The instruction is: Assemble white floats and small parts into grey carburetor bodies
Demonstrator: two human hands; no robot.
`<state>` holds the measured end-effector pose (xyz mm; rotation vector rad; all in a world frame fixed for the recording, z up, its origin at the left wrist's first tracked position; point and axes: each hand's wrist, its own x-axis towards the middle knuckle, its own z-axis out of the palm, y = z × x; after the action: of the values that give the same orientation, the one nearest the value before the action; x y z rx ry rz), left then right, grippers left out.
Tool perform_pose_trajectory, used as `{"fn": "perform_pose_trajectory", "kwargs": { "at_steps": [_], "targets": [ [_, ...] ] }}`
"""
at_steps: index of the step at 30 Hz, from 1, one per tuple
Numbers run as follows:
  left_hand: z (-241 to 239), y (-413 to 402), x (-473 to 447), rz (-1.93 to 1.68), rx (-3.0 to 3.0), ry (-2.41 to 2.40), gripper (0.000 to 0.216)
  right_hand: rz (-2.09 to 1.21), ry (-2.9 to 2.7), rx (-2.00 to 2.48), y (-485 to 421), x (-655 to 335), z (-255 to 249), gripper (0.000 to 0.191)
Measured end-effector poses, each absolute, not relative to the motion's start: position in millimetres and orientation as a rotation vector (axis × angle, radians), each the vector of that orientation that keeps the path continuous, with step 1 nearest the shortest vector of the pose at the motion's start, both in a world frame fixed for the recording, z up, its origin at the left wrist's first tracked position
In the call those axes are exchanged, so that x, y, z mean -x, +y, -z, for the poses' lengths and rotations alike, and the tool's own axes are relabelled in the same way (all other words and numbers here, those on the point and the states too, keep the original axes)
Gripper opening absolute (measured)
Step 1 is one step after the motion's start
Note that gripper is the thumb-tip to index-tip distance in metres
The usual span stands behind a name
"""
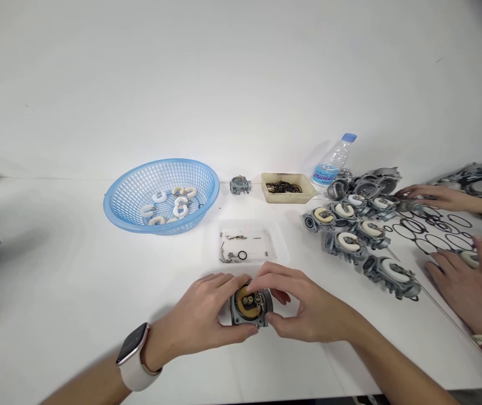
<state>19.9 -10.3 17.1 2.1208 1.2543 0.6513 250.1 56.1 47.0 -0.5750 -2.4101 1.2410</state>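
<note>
A grey metal carburetor point(251, 306) lies on the table before me, its open side up, showing a tan float and brass parts inside. My left hand point(210, 312) wraps around its left side, thumb at the near edge and fingers at the far edge. From the right, my right hand point(303, 306) grips the same carburetor, with the thumb at its lower right side and a fingertip on the float. Just beyond the hands sits a shallow clear tray point(282, 256) with small metal parts and a black rubber ring point(242, 255).
A blue basket point(118, 219) holds several white floats. Behind stand a lone carburetor point(239, 185), a cream box point(289, 198) of dark rings and a plastic bottle point(332, 160). Several carburetors point(348, 244) crowd the right, near another person's hands point(468, 287) and scattered rubber rings point(426, 244).
</note>
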Motion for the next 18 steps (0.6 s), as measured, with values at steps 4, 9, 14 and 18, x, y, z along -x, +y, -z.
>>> {"fn": "perform_pose_trajectory", "kwargs": {
  "at_steps": [4, 9, 14, 18],
  "targets": [
    [-16.7, -9.6, -20.4, -0.653, -2.123, 1.264, 0.050, -1.219, -2.404, 0.597, 56.4, -249.8, -46.6, 0.058],
    [-16.7, -9.7, -19.9, -0.658, -2.121, 1.259, 0.048, -1.234, -2.401, 0.596, 57.8, -249.8, -45.2, 0.052],
    [-17.3, -10.6, -20.1, -0.654, -2.124, 1.255, 0.047, -1.219, -2.405, 0.589, 57.0, -250.3, -46.2, 0.051],
    [-16.9, -10.4, -20.1, -0.657, -2.135, 1.269, 0.046, -1.210, -2.383, 0.586, 56.8, -249.4, -47.9, 0.051]
  ]
}}
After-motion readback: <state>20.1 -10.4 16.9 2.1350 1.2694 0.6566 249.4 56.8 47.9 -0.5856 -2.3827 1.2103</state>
